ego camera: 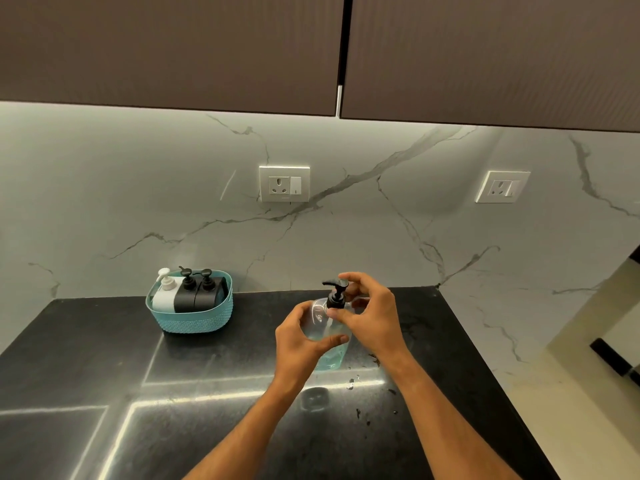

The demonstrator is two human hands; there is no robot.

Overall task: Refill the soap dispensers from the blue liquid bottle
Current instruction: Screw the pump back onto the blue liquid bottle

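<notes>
Our left hand (300, 341) grips the clear pump bottle (327, 327) from its left side. Our right hand (372, 317) pinches its black pump (335, 294) at the top.

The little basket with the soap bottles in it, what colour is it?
The woven plastic basket is teal blue, shown in the head view.

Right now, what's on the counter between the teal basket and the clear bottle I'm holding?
Nothing: in the head view, only bare black countertop lies between the teal basket and the clear bottle, which the left hand grips.
</notes>
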